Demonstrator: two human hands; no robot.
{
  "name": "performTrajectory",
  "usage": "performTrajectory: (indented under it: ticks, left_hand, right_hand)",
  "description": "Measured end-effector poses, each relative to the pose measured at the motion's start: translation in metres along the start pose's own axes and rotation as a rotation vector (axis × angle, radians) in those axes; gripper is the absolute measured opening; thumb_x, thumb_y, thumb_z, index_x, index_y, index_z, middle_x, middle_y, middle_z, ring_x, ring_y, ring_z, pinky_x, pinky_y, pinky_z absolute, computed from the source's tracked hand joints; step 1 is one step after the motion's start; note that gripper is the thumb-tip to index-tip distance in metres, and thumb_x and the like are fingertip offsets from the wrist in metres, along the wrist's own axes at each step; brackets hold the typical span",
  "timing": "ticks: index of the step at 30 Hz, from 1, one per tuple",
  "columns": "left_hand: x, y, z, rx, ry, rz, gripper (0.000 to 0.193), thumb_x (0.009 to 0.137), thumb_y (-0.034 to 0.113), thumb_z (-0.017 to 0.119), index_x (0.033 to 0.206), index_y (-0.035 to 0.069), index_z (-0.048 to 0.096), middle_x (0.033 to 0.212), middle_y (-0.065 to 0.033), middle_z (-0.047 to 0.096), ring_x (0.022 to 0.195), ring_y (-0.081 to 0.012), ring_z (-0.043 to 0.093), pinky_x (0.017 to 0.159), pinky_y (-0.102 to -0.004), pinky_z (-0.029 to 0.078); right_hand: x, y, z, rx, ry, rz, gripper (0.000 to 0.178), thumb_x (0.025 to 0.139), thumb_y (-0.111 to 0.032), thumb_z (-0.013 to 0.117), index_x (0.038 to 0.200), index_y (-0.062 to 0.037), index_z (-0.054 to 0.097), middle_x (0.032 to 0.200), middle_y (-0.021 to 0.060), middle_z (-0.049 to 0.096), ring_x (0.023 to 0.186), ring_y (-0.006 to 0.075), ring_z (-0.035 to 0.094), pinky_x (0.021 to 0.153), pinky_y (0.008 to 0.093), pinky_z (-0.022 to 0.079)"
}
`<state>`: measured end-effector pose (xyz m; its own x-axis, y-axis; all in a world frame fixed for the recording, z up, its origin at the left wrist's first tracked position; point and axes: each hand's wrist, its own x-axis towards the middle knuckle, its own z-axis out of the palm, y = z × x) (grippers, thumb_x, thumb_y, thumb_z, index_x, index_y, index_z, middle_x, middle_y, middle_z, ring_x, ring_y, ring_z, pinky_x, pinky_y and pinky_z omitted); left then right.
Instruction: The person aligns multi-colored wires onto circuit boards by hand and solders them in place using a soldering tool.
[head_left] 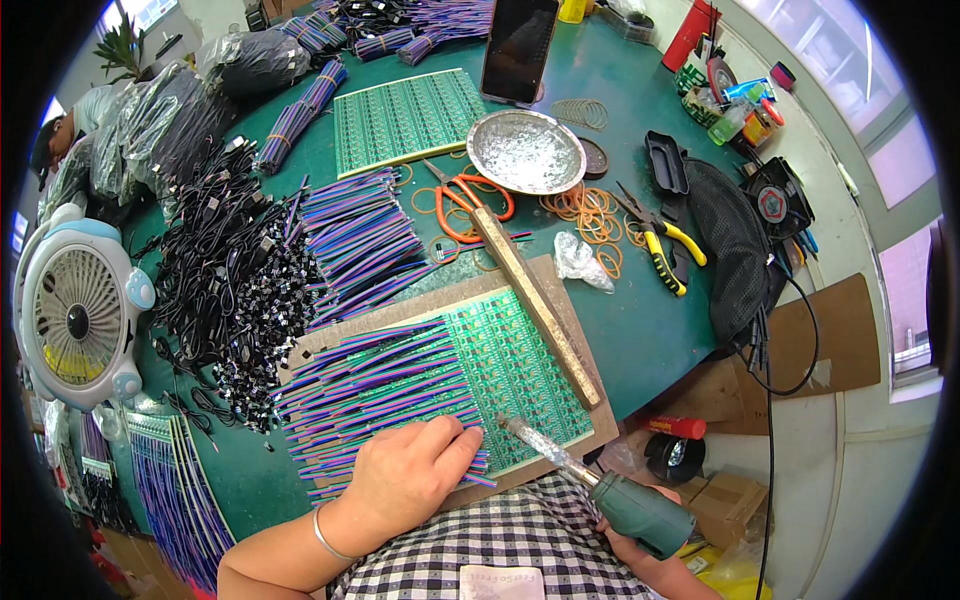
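1. Head view: worn high, above and on the near side of the wired circuit-board panel.
2. Faces down, forward past panel across tabletop.
3. Close range; wide fisheye.

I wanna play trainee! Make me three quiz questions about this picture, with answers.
1. Who's holding what: which hand grips the soldering iron?
2. True or false: the fan is on the left side of the picture.
3. What lies across the green board nearest the person?
A) a spoon
B) a long bar
C) a phone

Key:
1. The right hand.
2. True.
3. B.
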<state>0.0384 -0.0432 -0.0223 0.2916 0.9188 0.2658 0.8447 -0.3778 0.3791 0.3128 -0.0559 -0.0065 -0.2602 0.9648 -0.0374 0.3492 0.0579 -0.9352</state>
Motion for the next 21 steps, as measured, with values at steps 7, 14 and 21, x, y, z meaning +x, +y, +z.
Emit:
performTrajectory:
  ticks: [7, 14, 21]
  left_hand:
    - [-0.001, -0.001, 0.001, 0.002, 0.013, 0.005, 0.022, 0.069, 0.008, 0.062, 0.091, 0.006, 0.065, 0.08, -0.0031, 0.058, 0.063, -0.0168, 0.059, 0.049, -0.0285, 0.048]
    - [-0.001, 0.0, 0.0, -0.007, 0.016, 0.007, 0.023, 0.068, 0.007, 0.062, 0.09, 0.007, 0.065, 0.08, -0.0034, 0.057, 0.063, -0.0172, 0.06, 0.05, -0.0284, 0.048]
    - [0.0, 0.001, 0.001, 0.018, 0.007, 0.004, 0.024, 0.067, 0.007, 0.062, 0.091, 0.007, 0.064, 0.079, -0.0029, 0.057, 0.062, -0.017, 0.059, 0.05, -0.0286, 0.048]
  right_hand:
    - [0.004, 0.01, -0.013, -0.257, -0.168, -0.168, 0.01, 0.074, -0.01, 0.066, 0.081, -0.0042, 0.062, 0.07, 0.0039, 0.064, 0.057, 0.016, 0.061, 0.059, 0.0284, 0.048]
    - [-0.009, 0.01, -0.011, -0.394, -0.063, -0.159, 0.02, 0.07, -0.01, 0.071, 0.089, -0.0067, 0.065, 0.08, 0.0025, 0.065, 0.08, 0.0188, 0.06, 0.082, 0.0335, 0.042]
    - [-0.01, 0.007, -0.014, -0.266, -0.138, 0.007, 0.022, 0.072, -0.01, 0.07, 0.092, -0.0071, 0.065, 0.078, 0.0011, 0.065, 0.086, 0.0184, 0.058, 0.084, 0.0332, 0.04]
